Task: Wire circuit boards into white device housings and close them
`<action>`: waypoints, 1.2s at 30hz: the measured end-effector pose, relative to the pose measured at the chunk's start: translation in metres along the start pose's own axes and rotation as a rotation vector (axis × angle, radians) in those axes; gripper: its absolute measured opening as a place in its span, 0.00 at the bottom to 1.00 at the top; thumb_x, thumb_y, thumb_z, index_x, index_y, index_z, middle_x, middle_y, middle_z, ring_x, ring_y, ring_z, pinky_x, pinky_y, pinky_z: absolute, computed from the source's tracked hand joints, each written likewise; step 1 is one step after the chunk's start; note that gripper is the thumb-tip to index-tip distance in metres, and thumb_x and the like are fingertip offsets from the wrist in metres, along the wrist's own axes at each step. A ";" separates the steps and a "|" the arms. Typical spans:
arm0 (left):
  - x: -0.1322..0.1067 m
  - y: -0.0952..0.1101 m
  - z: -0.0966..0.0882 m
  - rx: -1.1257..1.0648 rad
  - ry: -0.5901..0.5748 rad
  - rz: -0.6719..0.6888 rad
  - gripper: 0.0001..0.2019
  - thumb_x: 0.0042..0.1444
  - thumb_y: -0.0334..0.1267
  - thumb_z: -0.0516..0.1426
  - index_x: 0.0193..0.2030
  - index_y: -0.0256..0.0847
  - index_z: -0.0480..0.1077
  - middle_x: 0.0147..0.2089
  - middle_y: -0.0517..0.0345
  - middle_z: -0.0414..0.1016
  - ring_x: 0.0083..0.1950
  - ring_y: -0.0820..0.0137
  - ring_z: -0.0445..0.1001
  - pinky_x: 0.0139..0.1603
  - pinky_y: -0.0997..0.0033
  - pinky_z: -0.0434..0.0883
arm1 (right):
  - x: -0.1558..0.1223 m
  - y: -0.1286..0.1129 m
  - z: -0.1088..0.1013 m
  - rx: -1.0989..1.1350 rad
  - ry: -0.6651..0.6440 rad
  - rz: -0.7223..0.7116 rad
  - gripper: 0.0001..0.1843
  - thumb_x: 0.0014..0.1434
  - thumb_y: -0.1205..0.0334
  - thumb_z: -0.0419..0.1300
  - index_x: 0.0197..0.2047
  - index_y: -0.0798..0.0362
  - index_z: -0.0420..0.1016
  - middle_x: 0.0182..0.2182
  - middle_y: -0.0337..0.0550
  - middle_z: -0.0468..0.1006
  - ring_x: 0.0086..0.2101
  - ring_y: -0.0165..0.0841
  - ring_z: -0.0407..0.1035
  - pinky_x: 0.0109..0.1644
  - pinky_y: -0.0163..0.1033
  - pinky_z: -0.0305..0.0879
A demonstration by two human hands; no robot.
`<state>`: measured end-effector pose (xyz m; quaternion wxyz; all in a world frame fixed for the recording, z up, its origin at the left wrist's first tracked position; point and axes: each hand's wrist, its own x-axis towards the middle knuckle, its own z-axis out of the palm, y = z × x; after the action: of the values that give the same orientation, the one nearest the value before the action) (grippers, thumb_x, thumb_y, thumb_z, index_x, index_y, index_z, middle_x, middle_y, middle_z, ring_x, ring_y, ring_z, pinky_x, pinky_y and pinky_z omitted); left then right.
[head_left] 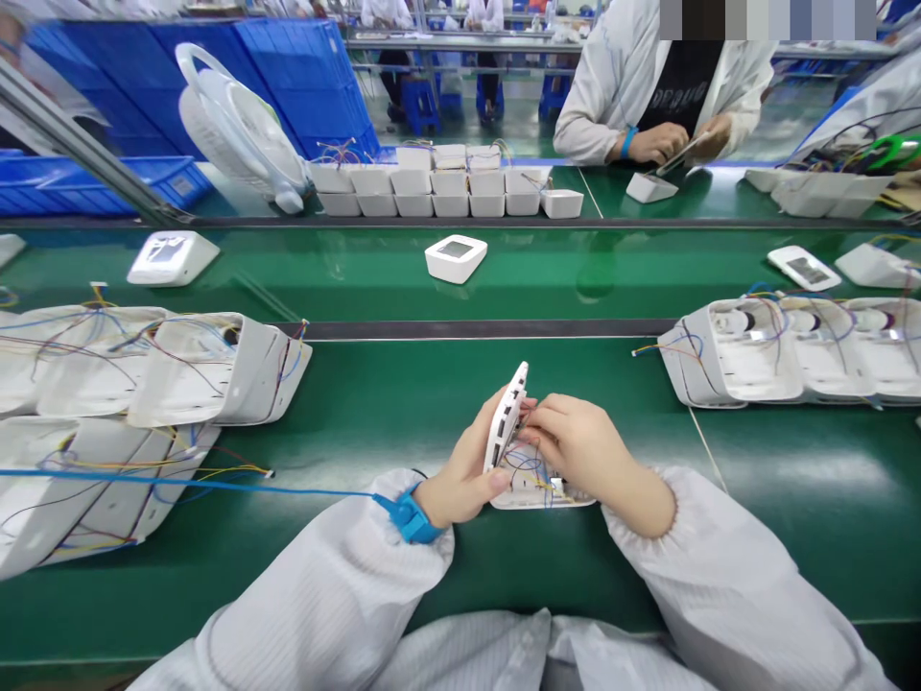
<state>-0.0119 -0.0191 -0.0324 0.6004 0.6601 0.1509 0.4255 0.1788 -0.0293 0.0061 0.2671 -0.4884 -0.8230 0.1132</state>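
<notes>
White single panel (506, 422) gripped by left fingers (495, 482), right fingers (550, 420) bunched, hold unclear, one housing (539, 503) beneath

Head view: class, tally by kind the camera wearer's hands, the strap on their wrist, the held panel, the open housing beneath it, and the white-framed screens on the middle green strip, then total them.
Bare hands: 2
Blue wrist strap: 1
White panel: 1
Open white housing: 1
White-framed screens: 3
Total: 8
</notes>
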 end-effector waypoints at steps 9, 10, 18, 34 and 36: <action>-0.002 -0.002 0.001 -0.083 0.041 -0.070 0.45 0.54 0.61 0.59 0.72 0.43 0.47 0.64 0.40 0.61 0.66 0.48 0.61 0.67 0.43 0.57 | -0.004 -0.011 -0.040 0.470 -0.393 -0.039 0.15 0.59 0.52 0.66 0.28 0.52 0.75 0.37 0.40 0.73 0.40 0.33 0.70 0.43 0.37 0.69; -0.001 -0.002 0.001 -0.083 0.035 -0.069 0.45 0.54 0.60 0.59 0.72 0.43 0.47 0.63 0.40 0.61 0.65 0.48 0.62 0.67 0.43 0.57 | -0.004 -0.009 -0.041 0.466 -0.401 -0.014 0.14 0.61 0.54 0.65 0.27 0.53 0.75 0.37 0.40 0.72 0.40 0.32 0.70 0.43 0.36 0.69; 0.000 0.002 0.003 -0.091 0.013 -0.046 0.43 0.55 0.57 0.60 0.72 0.44 0.47 0.62 0.42 0.62 0.63 0.49 0.63 0.66 0.44 0.59 | -0.002 0.001 -0.043 0.576 -0.395 0.013 0.06 0.64 0.65 0.61 0.38 0.49 0.81 0.36 0.39 0.77 0.37 0.29 0.73 0.41 0.33 0.70; 0.001 0.007 0.009 0.403 0.056 -0.060 0.46 0.54 0.49 0.62 0.73 0.45 0.42 0.70 0.40 0.52 0.68 0.47 0.58 0.67 0.43 0.57 | -0.001 0.007 -0.013 -0.230 -0.214 -0.087 0.09 0.59 0.70 0.61 0.30 0.53 0.80 0.36 0.46 0.77 0.36 0.37 0.64 0.37 0.42 0.58; 0.003 0.012 0.008 0.526 0.033 -0.050 0.45 0.53 0.46 0.62 0.72 0.46 0.43 0.69 0.42 0.55 0.67 0.49 0.60 0.66 0.44 0.58 | -0.002 0.006 -0.011 -0.231 -0.218 -0.053 0.09 0.59 0.70 0.60 0.30 0.53 0.79 0.34 0.46 0.76 0.35 0.37 0.64 0.35 0.41 0.57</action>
<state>-0.0083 -0.0253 -0.0195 0.4159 0.7824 0.2825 0.3674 0.1905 -0.0292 0.0120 0.1209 -0.4789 -0.8672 0.0630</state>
